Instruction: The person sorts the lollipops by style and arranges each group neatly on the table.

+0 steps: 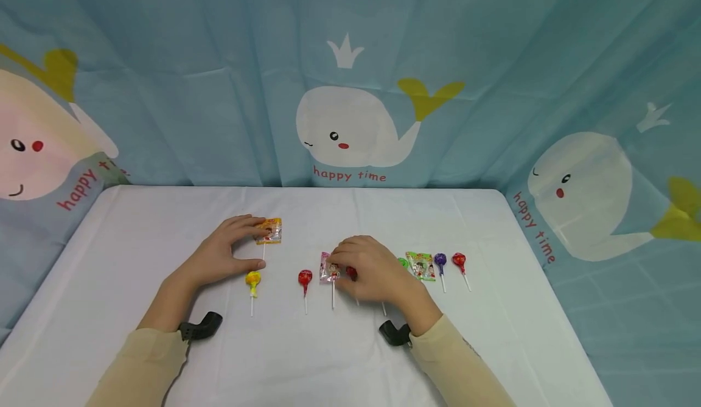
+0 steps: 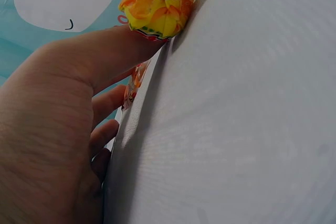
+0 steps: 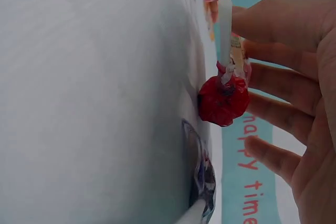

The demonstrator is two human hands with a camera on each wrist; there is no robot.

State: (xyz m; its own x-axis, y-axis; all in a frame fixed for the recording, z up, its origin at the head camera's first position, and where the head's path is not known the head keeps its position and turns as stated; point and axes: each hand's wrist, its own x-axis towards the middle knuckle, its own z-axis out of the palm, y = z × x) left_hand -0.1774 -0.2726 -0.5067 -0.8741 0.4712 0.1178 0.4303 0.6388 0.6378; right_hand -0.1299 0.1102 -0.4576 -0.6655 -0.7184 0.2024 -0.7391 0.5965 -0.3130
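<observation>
Nearest, two cream sleeves with black wrist cameras are seen resting on the white desk (image 1: 164, 224).

Row of lollipops, left to right across the middle: yellow lollipop (image 1: 252, 280), red lollipop (image 1: 305, 278), pink flat-wrapped lollipop (image 1: 329, 268), a second red lollipop (image 1: 351, 272) partly hidden under the right hand, then a green one half hidden, a green flat-wrapped lollipop (image 1: 420, 265), purple lollipop (image 1: 440, 262) and a last red lollipop (image 1: 459, 261) at the right end. All sticks are pointed toward the near edge.

Right hand (image 1: 368, 271): fingers loosely curved and spread over the pink flat-wrapped lollipop and the second red one. In the right wrist view the fingertips are seen just beside that red head (image 3: 223, 100) and its stick; whether the stick is actually pinched cannot be told.

Left hand (image 1: 227, 250): fingers extended, tips laid on the orange flat-wrapped lollipop (image 1: 269, 230), which lies farther back than the row; the thumb is set against the yellow lollipop, confirmed in the left wrist view (image 2: 160, 3).

Judgement: the orange piece would be handled best by the stick or wrapper edge, slid gently, so the neighbours are not knocked out of line.

Far: blue whale-print curtain (image 1: 350, 60) hung behind the desk.
</observation>
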